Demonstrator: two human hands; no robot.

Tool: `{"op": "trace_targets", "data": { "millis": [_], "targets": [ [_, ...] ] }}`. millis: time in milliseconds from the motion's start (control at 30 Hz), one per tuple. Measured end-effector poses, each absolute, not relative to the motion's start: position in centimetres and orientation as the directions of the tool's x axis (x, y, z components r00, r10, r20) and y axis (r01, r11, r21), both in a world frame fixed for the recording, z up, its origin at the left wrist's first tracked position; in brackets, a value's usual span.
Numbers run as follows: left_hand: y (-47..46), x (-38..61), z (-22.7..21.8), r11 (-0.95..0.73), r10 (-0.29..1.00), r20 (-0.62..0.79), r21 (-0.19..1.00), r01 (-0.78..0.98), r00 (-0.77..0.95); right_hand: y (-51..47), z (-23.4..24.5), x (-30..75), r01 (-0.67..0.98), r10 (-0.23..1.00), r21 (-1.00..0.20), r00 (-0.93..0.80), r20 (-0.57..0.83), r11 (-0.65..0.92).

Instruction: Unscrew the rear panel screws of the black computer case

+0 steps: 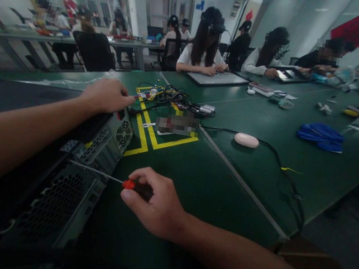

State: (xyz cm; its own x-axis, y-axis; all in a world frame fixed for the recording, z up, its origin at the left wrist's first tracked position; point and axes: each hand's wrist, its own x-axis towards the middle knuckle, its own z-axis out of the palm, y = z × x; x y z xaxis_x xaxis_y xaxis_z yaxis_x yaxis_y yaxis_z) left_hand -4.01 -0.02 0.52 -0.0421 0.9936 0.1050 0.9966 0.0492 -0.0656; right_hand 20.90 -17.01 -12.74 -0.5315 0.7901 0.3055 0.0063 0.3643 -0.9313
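Note:
A desktop computer case (84,169) lies on its side on the green table (213,177), its grey rear panel with fan grille facing me. My right hand (154,201) is closed round a screwdriver (130,184) with a red and black handle; its thin metal shaft points left to the rear panel. My left hand (106,95) rests on the far top edge of the case, fingers curled and pinched near a small red-tipped item by the cable tangle (175,99).
Yellow tape lines (151,136) mark the table beside the case. A white mouse (246,140) with a black cord lies to the right, blue gloves (320,135) farther right. Several other people sit at the far side of the tables.

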Motion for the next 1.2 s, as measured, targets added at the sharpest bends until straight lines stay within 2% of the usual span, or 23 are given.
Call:
{"op": "trace_targets", "data": {
  "millis": [300,900,1200],
  "targets": [
    [0.17,-4.14,0.50,0.048,0.994,0.097,-0.064,0.997,-0.041,-16.93,-12.71,20.95,0.026,0.777,-0.911,-0.533,0.336,0.412],
    [0.54,-4.38,0.23,0.028,0.993,0.120,-0.065,0.997,-0.020,-16.96,-12.70,21.03,0.049,0.790,-0.928,-0.541,0.287,0.370],
    [0.61,-4.51,0.08,0.047,0.990,0.132,-0.041,0.998,-0.042,-16.97,-12.55,21.00,0.010,0.796,-0.930,-0.519,0.310,0.368]
  ]
}}
